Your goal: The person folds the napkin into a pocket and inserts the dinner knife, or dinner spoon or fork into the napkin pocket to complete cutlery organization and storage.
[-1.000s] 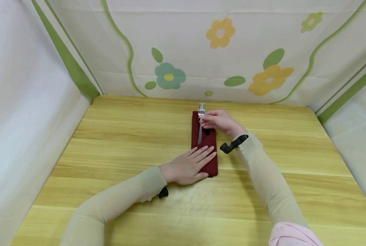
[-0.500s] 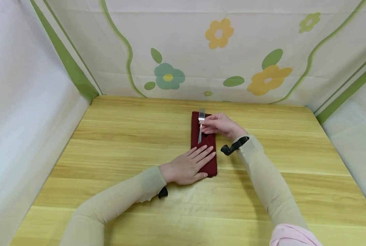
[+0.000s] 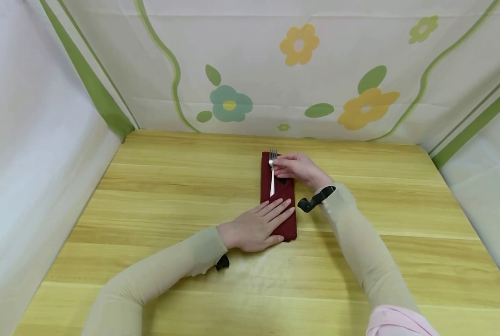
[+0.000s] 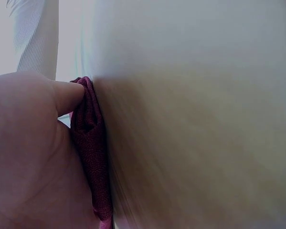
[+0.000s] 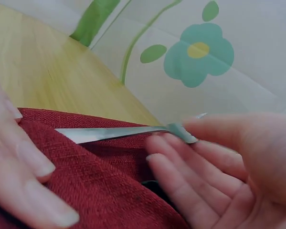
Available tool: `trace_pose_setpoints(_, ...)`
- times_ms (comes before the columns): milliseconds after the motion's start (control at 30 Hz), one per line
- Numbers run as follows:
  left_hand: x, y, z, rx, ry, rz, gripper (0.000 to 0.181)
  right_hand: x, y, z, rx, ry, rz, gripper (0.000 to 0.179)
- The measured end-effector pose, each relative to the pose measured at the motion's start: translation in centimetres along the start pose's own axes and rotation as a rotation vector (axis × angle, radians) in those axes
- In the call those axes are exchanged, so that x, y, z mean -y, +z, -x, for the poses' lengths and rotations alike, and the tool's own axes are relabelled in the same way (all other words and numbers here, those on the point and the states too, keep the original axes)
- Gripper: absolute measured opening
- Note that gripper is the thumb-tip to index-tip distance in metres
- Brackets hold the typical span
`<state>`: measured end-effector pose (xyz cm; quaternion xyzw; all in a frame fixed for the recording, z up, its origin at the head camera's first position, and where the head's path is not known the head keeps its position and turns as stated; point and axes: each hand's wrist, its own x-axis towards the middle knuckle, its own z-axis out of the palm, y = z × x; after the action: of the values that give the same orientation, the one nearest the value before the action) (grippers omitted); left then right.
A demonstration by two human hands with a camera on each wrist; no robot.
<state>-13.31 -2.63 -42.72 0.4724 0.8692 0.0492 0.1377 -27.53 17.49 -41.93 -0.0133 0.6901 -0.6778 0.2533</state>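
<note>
A dark red folded cloth napkin (image 3: 289,228) lies lengthwise on the table, with a slanted fold forming a pocket. My left hand (image 3: 254,228) rests flat on its lower part, fingers straight; in the left wrist view the thumb touches the layered edge of the napkin (image 4: 92,152). With thumb and fingers, my right hand (image 3: 302,169) pinches a silver fork (image 3: 272,179) near its head. The fork's tines point to the back, and its lower handle end is hidden under the slanted fold. In the right wrist view, a small dark thing (image 5: 154,188) shows inside the fold, its kind unclear.
The wooden table (image 3: 170,186) has a pale curtain (image 3: 266,65) with printed flowers behind it and white cloth at both sides. Each wrist wears a black strap-on camera mount (image 3: 317,199).
My right hand has brought the fork down toward the napkin's fold, and its tines now sit slightly further left and lower. The left hand has stayed in place.
</note>
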Motion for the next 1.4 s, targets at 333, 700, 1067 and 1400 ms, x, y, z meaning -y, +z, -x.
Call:
trace_pose_setpoints(333, 0.2, 0.4, -0.2, -0.001, -0.003, -0.021, 0.073, 0.4, -0.3, 0.2, 0.060, 0.030, 0.036, 0.027)
trace_pose_setpoints(700, 0.4, 0.8, -0.3, 0.000, -0.004, 0.000, 0.072, 0.4, -0.4, 0.6, 0.164, 0.088, 0.151, 0.032)
trace_pose_setpoints(1067, 0.5, 0.7, -0.3, -0.003, -0.002, 0.001, 0.071, 0.1, 0.1, 0.0, -0.018, -0.020, 0.092, 0.037)
trace_pose_setpoints(1400, 0.5, 0.9, -0.4, -0.007, -0.010, -0.016, 0.072, 0.2, 0.3, 0.7, -0.053, -0.047, 0.141, 0.027)
